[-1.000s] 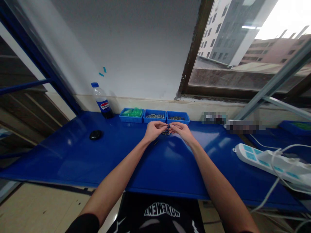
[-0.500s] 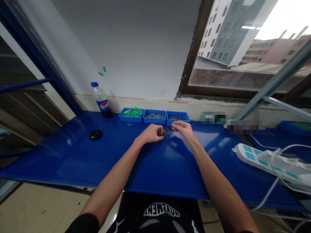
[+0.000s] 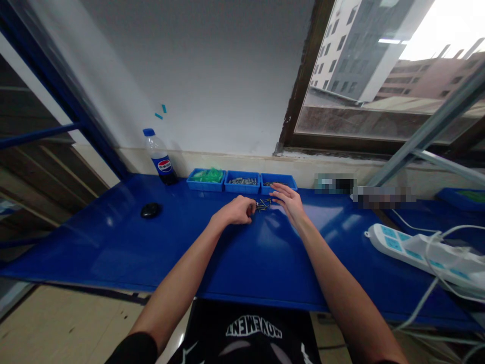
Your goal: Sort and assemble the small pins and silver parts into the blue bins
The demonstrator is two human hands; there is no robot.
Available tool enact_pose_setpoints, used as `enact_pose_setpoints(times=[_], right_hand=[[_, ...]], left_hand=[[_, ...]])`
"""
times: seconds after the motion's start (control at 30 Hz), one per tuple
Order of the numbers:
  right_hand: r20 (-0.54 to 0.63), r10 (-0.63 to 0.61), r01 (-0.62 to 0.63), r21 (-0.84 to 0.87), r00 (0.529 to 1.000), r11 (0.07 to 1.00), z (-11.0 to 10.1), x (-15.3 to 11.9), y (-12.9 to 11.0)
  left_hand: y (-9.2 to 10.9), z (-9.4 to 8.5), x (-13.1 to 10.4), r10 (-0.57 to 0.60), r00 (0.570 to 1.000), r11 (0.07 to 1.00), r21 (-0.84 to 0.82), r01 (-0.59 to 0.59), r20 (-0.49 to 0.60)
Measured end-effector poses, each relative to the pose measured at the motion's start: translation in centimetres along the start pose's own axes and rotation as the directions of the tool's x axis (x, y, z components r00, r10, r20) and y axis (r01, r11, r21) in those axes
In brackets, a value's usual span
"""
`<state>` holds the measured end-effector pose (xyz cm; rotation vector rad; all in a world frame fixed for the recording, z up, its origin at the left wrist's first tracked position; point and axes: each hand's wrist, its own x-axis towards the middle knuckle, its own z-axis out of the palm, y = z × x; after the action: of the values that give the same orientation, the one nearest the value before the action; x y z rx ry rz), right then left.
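A small loose pile of thin metal screws (image 3: 263, 205) lies on the blue table between my hands. My left hand (image 3: 238, 210) is at the pile's left side, its fingers curled together against the nearest screws. What it pinches is hidden behind the fingers. To the right of the pile, my right hand (image 3: 288, 201) has its fingers apart, with nothing visible in them. Behind this hand stands a blue bin (image 3: 291, 178) with dark metal pieces, partly covered by the fingers. Beside it are a middle bin (image 3: 242, 189) of grey metal pieces and a left bin (image 3: 204, 186) holding green plastic bags.
A cola bottle (image 3: 164, 165) stands at the back left, with a black rounded object (image 3: 150, 210) in front of it. On the right lies a white power strip (image 3: 409, 250) with cables. A metal frame bar (image 3: 413, 144) slants down by the window.
My right hand has let go of a thin screw, its fingers spreading apart and lifting slightly off the pile. My left hand has stayed nearly in place.
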<state>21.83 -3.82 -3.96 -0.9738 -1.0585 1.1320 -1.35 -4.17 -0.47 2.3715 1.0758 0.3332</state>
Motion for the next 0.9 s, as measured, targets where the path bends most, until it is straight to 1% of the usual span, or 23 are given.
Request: enact_pose_setpoints(times=[0.17,0.27,0.33,0.37,0.43,0.5,0.57,0.63,0.7,0.8,0.9], right_hand=[[-0.006,0.027,-0.027,-0.010,1.000,1.000,0.1,-0.1,-0.2],[0.001,0.036,-0.036,-0.020,0.999,0.999,0.1,-0.1,-0.2],[0.024,0.039,-0.039,-0.037,0.999,0.999,0.1,-0.1,-0.1],[0.040,0.040,-0.038,-0.056,0.998,0.998,0.1,-0.1,-0.1],[0.084,0.045,-0.036,-0.109,0.995,0.993,0.3,-0.2,0.0],[0.138,0.065,-0.043,-0.161,0.988,0.986,0.6,-0.4,-0.1],[0.194,0.110,-0.075,-0.180,0.975,0.981,0.9,-0.7,-0.1],[0.248,0.152,-0.115,-0.160,0.957,0.980,1.1,-1.0,-0.2],[0.284,0.162,-0.133,-0.118,0.945,0.984,1.1,-1.3,-0.2],[0.299,0.153,-0.138,-0.071,0.942,0.988,1.1,-1.5,-0.4],[0.318,0.190,-0.180,-0.061,0.929,0.982,1.1,-1.7,-0.6]], left_hand=[[-0.5,0.5,0.3,-0.016,0.999,0.994,-0.109,0.011,-0.040],[-0.5,0.9,0.6,0.009,0.995,0.973,-0.231,-0.030,-0.095],[-0.3,1.1,0.9,0.023,0.987,0.934,-0.347,-0.078,-0.158],[-0.2,1.3,1.1,0.020,0.980,0.905,-0.414,-0.101,-0.197],[0.1,1.5,1.4,-0.025,0.962,0.824,-0.550,-0.134,-0.272],[0.3,1.8,1.7,-0.110,0.940,0.729,-0.669,-0.144,-0.323],[0.3,2.0,1.9,-0.202,0.915,0.644,-0.751,-0.143,-0.348],[0.1,2.2,2.0,-0.268,0.894,0.583,-0.799,-0.147,-0.360],[-0.1,2.4,2.1,-0.307,0.883,0.529,-0.835,-0.152,-0.356],[-0.3,2.6,2.2,-0.346,0.877,0.435,-0.885,-0.164,-0.333],[-0.5,2.8,2.4,-0.371,0.874,0.358,-0.917,-0.178,-0.314]])
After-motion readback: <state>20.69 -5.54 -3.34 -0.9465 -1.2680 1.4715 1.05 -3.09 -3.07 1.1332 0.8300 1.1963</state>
